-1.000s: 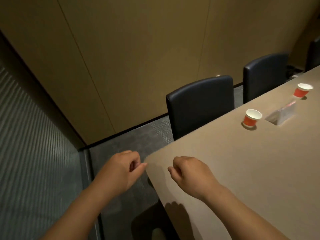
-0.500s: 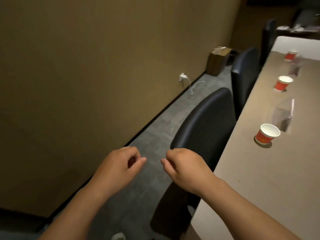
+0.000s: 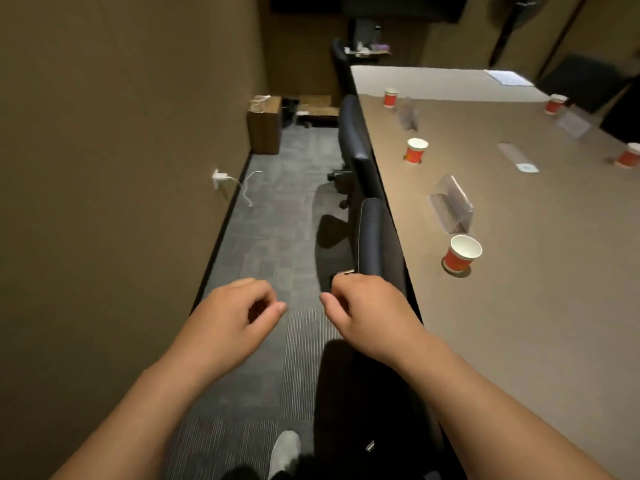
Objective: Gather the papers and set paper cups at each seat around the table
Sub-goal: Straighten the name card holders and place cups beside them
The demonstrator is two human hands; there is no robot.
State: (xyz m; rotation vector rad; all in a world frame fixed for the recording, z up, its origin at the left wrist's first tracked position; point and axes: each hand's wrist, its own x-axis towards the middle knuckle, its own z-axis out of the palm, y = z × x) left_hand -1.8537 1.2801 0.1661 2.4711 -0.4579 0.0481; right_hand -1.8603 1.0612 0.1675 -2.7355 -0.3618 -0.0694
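My left hand (image 3: 239, 310) and my right hand (image 3: 367, 306) hover over the carpeted aisle left of the long brown table (image 3: 519, 306), fingers loosely curled with nothing in them. A red paper cup (image 3: 462, 253) stands on the table near its left edge, closest to my right hand. A second cup (image 3: 416, 150) and a third cup (image 3: 390, 97) stand farther along the same side. Two more cups (image 3: 556, 103) (image 3: 629, 155) stand on the far right side. A sheet of paper (image 3: 507, 77) lies at the table's far end.
Dark office chairs (image 3: 374, 237) are tucked in along the table's left edge. Clear acrylic name stands (image 3: 452, 202) sit between the cups. A cardboard box (image 3: 265, 123) stands against the left wall, and a white charger (image 3: 220, 177) hangs from a wall socket. My shoe (image 3: 284, 452) shows below.
The view has swung right, from the table's corner and side wall to down the table's length. Both hands stay curled and have shifted off the table over the aisle.
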